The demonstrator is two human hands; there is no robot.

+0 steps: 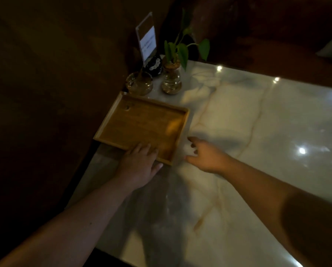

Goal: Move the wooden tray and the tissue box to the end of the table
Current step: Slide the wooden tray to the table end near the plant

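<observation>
two bare forearms reach in from the near edge over a pale marble table [238, 116] with tan veins and small bright light spots on its right side. the left hand [140, 162] lies palm down on the near rim of the wooden tray [142, 124], fingers spread flat into the tray and thumb out to the right along the rim, so it presses on the tray rather than closing around it. the right hand [203, 153] is just right of the tray's near right corner, fingers loosely spread and apart, holding nothing; whether it touches the table is hard to tell. the tray sits at the table's left edge, its near left corner hanging a little past the edge, and it is empty. just beyond its far side stand a round glass bowl [139, 83] on the left and a small glass vase [171, 80] with a green leafy plant [182, 49] to its right. farther back a clear sign holder [146, 38] stands upright on a dark base
</observation>
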